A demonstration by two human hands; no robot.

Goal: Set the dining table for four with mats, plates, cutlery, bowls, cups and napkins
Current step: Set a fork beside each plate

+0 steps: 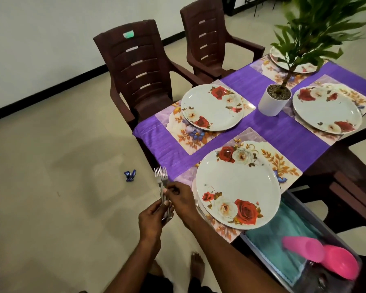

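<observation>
Both hands, left grip and right grip, pinch a bunch of silver metal forks beside the purple-clothed counter, handles hidden, count unclear.

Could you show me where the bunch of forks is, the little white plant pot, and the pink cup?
Bunch of forks (161,176), head view, on the tines above both hands.
White plant pot (270,105), head view, on its front wall.
Pink cup (302,248), head view, on its side, lying in the tray.

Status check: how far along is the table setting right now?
Done: four mats each carry a plate, like the nearest plate. In hand: the left hand holds a bunch of forks, and the right hand pinches one. Left: cutlery, bowls, cups, napkins; pink cups wait in the tray.
</observation>
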